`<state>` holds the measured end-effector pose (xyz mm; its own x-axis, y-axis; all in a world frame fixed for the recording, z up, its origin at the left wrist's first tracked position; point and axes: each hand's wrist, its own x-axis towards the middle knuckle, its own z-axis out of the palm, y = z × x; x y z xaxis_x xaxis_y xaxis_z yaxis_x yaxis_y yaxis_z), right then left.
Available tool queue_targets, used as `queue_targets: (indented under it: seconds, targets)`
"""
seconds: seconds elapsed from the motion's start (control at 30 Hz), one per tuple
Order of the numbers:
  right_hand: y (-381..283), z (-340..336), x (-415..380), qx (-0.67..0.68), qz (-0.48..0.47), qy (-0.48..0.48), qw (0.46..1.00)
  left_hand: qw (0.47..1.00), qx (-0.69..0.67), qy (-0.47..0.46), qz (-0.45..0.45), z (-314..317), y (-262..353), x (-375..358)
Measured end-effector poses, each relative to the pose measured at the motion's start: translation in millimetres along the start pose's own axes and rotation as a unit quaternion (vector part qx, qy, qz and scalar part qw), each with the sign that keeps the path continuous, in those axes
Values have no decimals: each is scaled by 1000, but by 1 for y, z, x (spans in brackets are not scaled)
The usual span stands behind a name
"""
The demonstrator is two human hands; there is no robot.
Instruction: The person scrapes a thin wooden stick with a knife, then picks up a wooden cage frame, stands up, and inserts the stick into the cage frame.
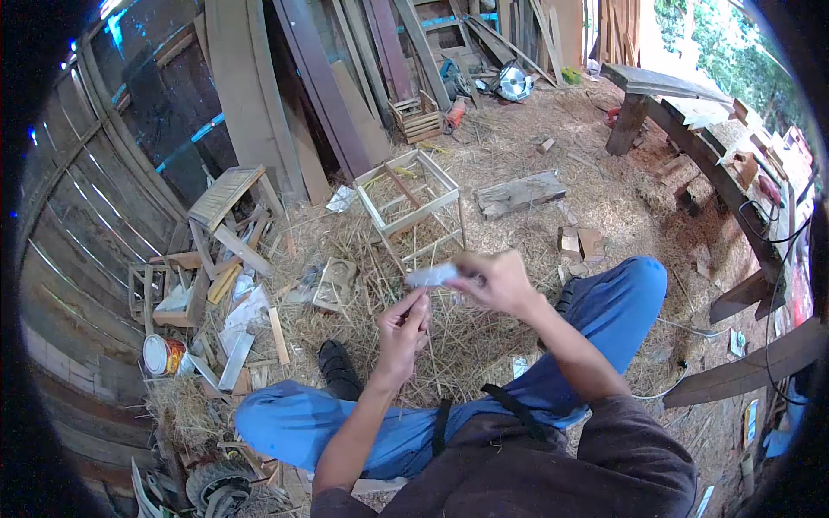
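Raised over the straw in front of my knees, my right hand (501, 281) is closed round the handle of a knife with a broad, pale blade (432, 276). Motion smears the blade, and its edge cannot be made out. Just below the blade's tip, my left hand (403, 335) has its fingers pinched together. Whatever thin thing they hold is too small and blurred to name. Behind both hands stands a light wooden frame (423, 216) with slim legs, partly covered by the knife and right hand.
Straw and shavings (466, 345) cover the ground. A small wooden stool (226, 197) and a paint can (162, 354) stand left. A weathered plank (520, 194) lies ahead, with a circular saw (514, 84) farther back. A long wooden bench (708, 138) runs along the right.
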<state>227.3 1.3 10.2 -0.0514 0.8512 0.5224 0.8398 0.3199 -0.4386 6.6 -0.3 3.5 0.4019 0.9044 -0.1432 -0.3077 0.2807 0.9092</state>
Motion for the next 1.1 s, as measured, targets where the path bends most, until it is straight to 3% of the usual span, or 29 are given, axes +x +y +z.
queue_targets:
  seconds: [0.07, 0.17, 0.2, 0.37, 0.47, 0.57, 0.6, 0.93, 1.1]
  targets:
    - [19, -12, 14, 14, 157, 39, 987, 999, 41, -15, -3, 1, 4, -9]
    - [43, -30, 23, -50, 158, 120, 979, 998, 57, -16, 10, -2, -1, -8]
    - [28, -32, 21, -2, 169, 95, 981, 999, 46, -7, 10, -2, 0, -5]
    - [-17, 10, -11, 75, -73, 22, 994, 999, 36, 4, -13, -5, -4, -5]
    - [-34, 10, -14, 62, -50, -101, 992, 1000, -12, 1, -24, -1, -12, -7]
    - [-26, 5, -10, 48, -81, -97, 991, 997, -45, -19, -54, 2, -3, -12]
    - [-23, 9, -8, 83, -91, -56, 991, 998, -36, -22, -52, -1, -6, -11]
    - [-6, 1, -2, 11, -86, -29, 996, 999, -24, -28, -40, 0, -1, 0]
    - [56, -24, 24, -3, 187, 106, 977, 996, 53, -67, -24, 2, 5, -17]
